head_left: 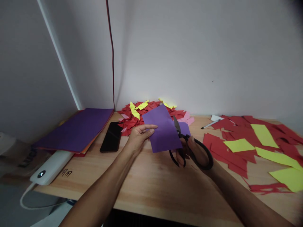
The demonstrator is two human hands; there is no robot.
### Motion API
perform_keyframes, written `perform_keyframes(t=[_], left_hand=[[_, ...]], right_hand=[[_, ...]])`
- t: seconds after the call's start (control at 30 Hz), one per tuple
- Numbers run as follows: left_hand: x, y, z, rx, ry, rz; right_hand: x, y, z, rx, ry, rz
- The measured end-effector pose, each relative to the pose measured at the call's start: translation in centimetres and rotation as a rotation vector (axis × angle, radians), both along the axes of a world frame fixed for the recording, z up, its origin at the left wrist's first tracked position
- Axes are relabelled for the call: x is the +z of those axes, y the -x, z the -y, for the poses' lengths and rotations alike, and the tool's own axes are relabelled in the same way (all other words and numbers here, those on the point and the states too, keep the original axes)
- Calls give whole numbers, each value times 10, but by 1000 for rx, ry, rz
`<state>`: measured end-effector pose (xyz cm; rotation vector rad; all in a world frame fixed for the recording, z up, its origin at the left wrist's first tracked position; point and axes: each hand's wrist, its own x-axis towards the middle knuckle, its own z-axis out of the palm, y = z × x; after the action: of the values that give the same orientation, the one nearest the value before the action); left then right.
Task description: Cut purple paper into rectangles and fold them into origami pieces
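Observation:
My left hand (141,135) pinches the left edge of a sheet of purple paper (163,130), held up above the table. In my right hand (189,150) is a pair of black-handled scissors (178,126), fingers through the loops. Their blades stand apart at the sheet's right edge, pointing up and away from me. Another bit of purple paper (184,127) shows to the right of the blade; whether it is joined to the sheet I cannot tell. Behind the sheet lies a heap of folded red, yellow and pink paper pieces (132,118), partly hidden.
A black phone (111,137) lies left of my hands. Further left, a stack of coloured paper (80,127) rests over a white power bank (50,167) with a cable. Red paper pieces (227,156), yellow paper pieces (239,145) and a pen (211,124) are on the right.

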<state>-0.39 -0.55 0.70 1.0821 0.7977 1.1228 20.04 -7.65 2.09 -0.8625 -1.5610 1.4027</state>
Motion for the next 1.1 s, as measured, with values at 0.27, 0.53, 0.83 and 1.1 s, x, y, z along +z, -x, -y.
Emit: perform_keyframes(t=[0.27,0.53,0.83,1.1], left_hand=[[1,0,1,23,22,14],[3,-1,2,-2,72,86],[-1,-5,5,-21,101,99],[-2,0,1,25,70,94]], right_hand=[[4,-5,3,40,67,1],[-8,-12,2,71,-3,10],[-14,-13,0,-40,-152,137],[-6,-12,0,-7,-106,97]])
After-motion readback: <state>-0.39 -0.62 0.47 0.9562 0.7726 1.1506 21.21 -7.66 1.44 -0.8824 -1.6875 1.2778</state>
